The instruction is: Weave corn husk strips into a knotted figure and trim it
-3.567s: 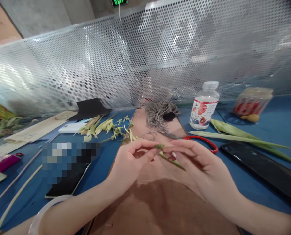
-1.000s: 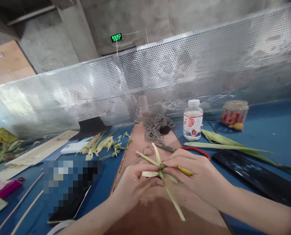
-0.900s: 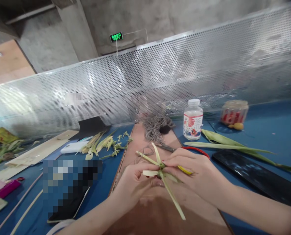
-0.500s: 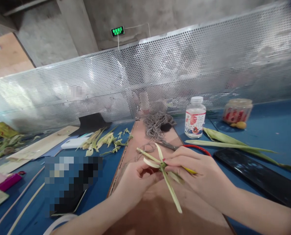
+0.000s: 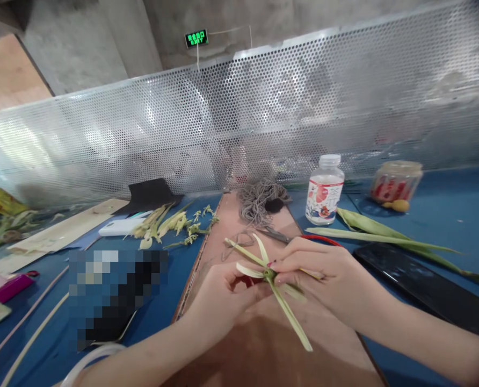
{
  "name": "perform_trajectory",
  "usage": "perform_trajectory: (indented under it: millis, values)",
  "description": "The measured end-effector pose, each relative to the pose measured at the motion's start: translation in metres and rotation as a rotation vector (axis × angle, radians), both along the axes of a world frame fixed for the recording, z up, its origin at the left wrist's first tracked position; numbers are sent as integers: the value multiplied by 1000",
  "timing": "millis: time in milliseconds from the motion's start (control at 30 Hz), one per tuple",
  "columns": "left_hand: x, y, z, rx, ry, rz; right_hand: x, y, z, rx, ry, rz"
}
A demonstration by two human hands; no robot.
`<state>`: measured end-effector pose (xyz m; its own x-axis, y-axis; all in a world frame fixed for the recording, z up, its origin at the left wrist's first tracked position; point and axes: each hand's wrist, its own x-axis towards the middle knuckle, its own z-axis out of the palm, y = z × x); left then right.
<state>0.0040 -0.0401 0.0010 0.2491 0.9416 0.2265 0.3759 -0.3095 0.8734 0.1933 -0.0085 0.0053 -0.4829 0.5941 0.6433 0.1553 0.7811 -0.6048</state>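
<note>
Both hands meet over the brown board (image 5: pixel 247 349), pinching one small piece of pale green leaf strips (image 5: pixel 291 317). The strips stick out several ways from a small knot or fold at the centre; one long strip points down toward me. My left hand (image 5: pixel 227 293) is closed on the piece from the left, thumb and fingers near the centre. My right hand (image 5: pixel 324 269) pinches it from the right, fingertips at the knot. A thin yellow thing (image 5: pixel 312 273) shows by the right fingers; its kind is unclear. Scissors (image 5: pixel 275 235) with a red handle lie just behind, partly hidden.
Grey yarn (image 5: pixel 259 201) is heaped at the board's far end. At right stand a labelled bottle (image 5: pixel 325 191) and a jar (image 5: pixel 397 183), with long green leaves (image 5: pixel 378 236) and a black phone (image 5: pixel 416 285). Plant scraps (image 5: pixel 175 224) lie left. A perforated metal screen (image 5: pixel 143 134) runs behind.
The long strip's lower end has swung slightly right. My right hand has turned a little, and less of the yellow thing shows. The camera view has shifted slightly.
</note>
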Motion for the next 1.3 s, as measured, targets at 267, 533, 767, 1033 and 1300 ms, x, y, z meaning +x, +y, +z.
perform_trajectory:
  millis: [267, 533, 767, 1033, 1300]
  values:
    - [-3, 12, 0, -10, -140, 89, 2, 10, -1, -525, 52, -71]
    - [-8, 3, 5, 196, -116, 52, -6, 7, -16, -852, 174, 180]
    - [-13, 4, 8, 308, -72, 122, 2, 14, -14, -839, 205, 207]
    - [-12, 1, 2, 269, -97, -112, -6, 0, -19, -888, 149, 211]
    - [-10, 4, 6, 461, -86, -146, -7, -9, -9, -698, 61, 131]
